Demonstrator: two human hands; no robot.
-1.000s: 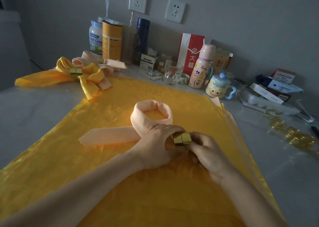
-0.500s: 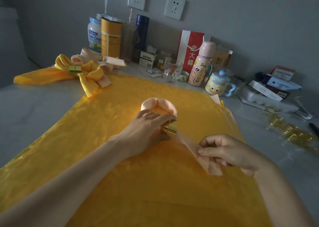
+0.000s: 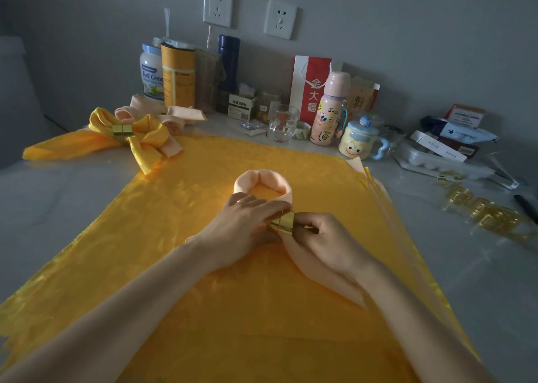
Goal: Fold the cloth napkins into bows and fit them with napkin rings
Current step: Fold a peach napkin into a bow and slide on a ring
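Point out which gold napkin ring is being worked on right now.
The gold napkin ring on the peach napkin, held between both hands at the centre. Another clasps the finished yellow bow; the spare rings lie loose at right.

- We log a pale grey countertop [image 3: 58, 208].
- A yellow cloth [image 3: 233, 310] lies spread over its middle.
- A yellow bow [image 3: 128, 133] with a gold ring sits at far left.
- Jars, bottles, a glass [image 3: 283, 123] and a mug [image 3: 359, 143] line the wall.
- Spare gold rings [image 3: 489, 213] lie at right.
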